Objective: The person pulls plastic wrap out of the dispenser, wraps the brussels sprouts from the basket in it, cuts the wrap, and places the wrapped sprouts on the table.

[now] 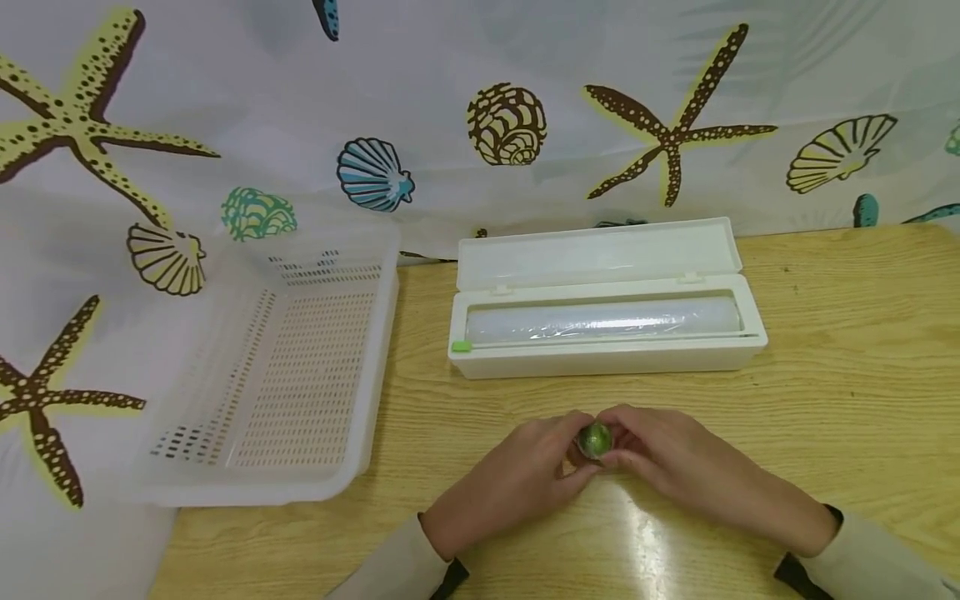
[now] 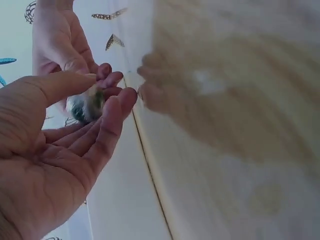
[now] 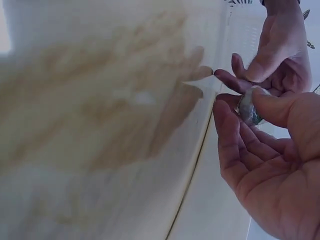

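Note:
A small round green fruit, like a lime [image 1: 595, 440], is held over the wooden table in front of the plastic wrap box. A shiny clear film seems to cover it. My left hand [image 1: 528, 462] pinches it from the left between thumb and fingers. From the other side my right hand [image 1: 678, 457] grips it too, the fingertips of both hands nearly meeting. In the left wrist view the wrapped lime [image 2: 86, 105] sits between thumb and curled fingers. The right wrist view shows the lime [image 3: 248, 107] partly hidden by the right thumb.
A white plastic wrap box [image 1: 607, 360] lies behind the hands, lid up, with a roll of film [image 1: 600, 319] inside and a green slider [image 1: 461, 346] at its left. A white perforated basket [image 1: 378, 367] stands left. Behind hangs a cloth [image 1: 442, 75] printed with shells and starfish.

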A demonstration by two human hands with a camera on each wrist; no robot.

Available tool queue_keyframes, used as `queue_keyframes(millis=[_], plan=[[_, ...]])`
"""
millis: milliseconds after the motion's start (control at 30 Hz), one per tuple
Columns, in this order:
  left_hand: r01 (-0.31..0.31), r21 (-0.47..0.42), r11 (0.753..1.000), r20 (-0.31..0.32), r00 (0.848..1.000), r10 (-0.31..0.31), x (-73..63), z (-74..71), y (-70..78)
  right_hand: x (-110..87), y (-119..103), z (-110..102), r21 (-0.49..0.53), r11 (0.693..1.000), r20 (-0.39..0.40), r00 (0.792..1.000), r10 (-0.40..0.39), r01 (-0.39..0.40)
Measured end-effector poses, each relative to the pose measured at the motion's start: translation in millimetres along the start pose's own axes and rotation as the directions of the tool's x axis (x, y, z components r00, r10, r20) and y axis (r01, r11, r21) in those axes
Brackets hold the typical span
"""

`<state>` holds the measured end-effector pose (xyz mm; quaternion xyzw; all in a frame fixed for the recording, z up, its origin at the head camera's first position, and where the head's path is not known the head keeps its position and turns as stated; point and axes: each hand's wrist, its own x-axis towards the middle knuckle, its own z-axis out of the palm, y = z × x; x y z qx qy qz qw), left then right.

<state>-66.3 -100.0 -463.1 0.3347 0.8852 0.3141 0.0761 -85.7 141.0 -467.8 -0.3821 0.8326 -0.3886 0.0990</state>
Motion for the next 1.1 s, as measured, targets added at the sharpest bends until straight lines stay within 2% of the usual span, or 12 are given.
queue_keyframes(millis=[100,267,367,500,733,867,967,1100], plan=[[0.021,-0.006,1.0,0.002,1.0,-0.02,1.0,-0.9,0.0,0.8,2.0,-1.4,-0.035,0.999,-0.009,1.0,-0.009,0.009],[0.032,0.041,0.999,-0.026,0.999,-0.031,6.2,2.5,-0.4,4.7,2.6,-4.2,0.031,0.998,0.03,0.998,0.061,-0.062],[0.058,0.045,0.997,-0.02,0.998,-0.057,8.6,5.2,-2.2,7.8,4.6,-3.6,0.057,0.994,0.064,0.994,0.085,-0.089],[0.08,0.064,0.995,0.0,0.997,-0.08,9.1,8.5,-5.6,9.9,8.0,-0.4,0.021,0.997,0.074,0.994,0.075,-0.077],[0.114,-0.052,0.992,0.025,0.993,-0.113,6.1,13.4,-5.3,6.9,10.5,1.9,-0.031,0.997,0.059,0.995,0.075,-0.073],[0.122,-0.085,0.989,0.006,0.993,-0.122,4.4,14.8,-5.5,6.4,10.1,2.0,-0.054,0.997,0.076,0.995,0.058,-0.054],[0.134,-0.057,0.989,0.009,0.991,-0.134,2.9,14.8,-5.0,3.7,8.7,1.5,-0.071,0.997,0.085,0.996,0.041,-0.035],[0.161,0.041,0.986,0.07,0.984,-0.164,-3.8,10.4,-0.2,-3.4,7.4,0.8,-0.155,0.988,0.102,0.995,0.002,0.014]])
